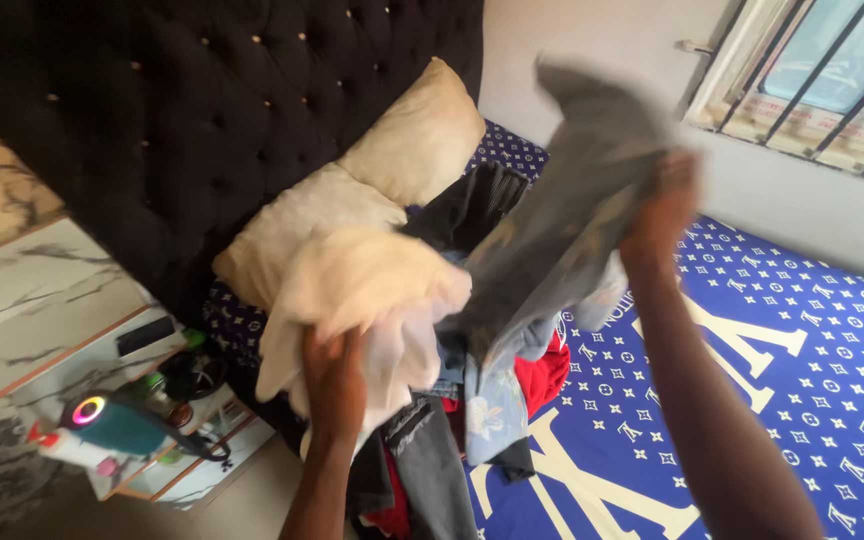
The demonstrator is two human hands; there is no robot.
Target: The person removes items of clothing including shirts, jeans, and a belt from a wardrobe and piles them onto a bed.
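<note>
1. Blue patterned sheet covers the bed, which sits against a black tufted headboard with a barred window at the far right.
2. Your left hand is closed on a cream cloth, gripping it from below so that it bunches over your fingers and hangs down above the pile.
3. Your right hand is clamped on a grey garment, lifted high so that its length drapes free of the heap; it is blurred, so I cannot tell its exact kind.
4. Both pieces hang over the clothes pile at the bed's near edge, where dark, red and pale blue items lie tangled together.
5. Two cream pillows lean on the headboard just behind the pile.
6. Left of the bed, a low bedside shelf carries a teal device with a glowing ring and small bottles.
7. Only the tangled heap crowds your hands; the sheet to the right lies open.
</note>
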